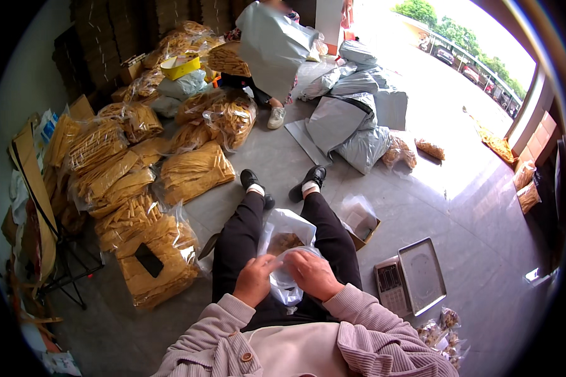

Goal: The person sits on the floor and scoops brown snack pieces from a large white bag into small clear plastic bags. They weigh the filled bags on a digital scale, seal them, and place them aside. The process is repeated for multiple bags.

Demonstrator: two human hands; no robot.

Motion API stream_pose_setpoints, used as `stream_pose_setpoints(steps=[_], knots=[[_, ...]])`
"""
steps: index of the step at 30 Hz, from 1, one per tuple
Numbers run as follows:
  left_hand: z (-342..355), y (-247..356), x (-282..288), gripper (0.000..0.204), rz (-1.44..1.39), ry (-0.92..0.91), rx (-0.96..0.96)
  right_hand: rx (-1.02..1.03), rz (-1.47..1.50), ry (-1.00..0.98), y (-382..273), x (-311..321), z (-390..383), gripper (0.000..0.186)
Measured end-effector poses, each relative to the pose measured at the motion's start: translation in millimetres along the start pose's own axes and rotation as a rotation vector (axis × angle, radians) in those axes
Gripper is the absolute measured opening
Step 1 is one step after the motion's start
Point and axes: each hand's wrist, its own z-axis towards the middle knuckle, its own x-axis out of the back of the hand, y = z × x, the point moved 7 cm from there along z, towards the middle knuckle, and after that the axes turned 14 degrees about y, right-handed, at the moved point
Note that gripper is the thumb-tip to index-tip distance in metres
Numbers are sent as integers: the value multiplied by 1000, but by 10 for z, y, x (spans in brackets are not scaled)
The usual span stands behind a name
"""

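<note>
We hold the clear plastic bag (287, 242) on our lap, its mouth pinched between the fingers of our left hand (255, 280) and our right hand (312, 274), and we judge it best to keep both grips close together so that the brown contents beyond the fingertips do not spill.

Grey tiled floor (459, 207) lit by daylight from the open doorway (421, 56) at the upper right; pale wall (25, 88) on the left

both hands (286, 276) pinched together over lap
</note>
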Motion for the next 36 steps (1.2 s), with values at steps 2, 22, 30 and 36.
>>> stream_pose_setpoints(steps=[2,22,30,36], knots=[[-6,28,2,35,-20,-20,-27,11,-80,60,-28,118,43,35],[149,-102,254,29,13,81,-13,3,-244,134,364,437,169,19],[187,3,70,30,18,-87,93,-15,-205,84,369,423,219,18],[186,55,1,44,23,-118,-19,2,-280,192,365,485,169,24]])
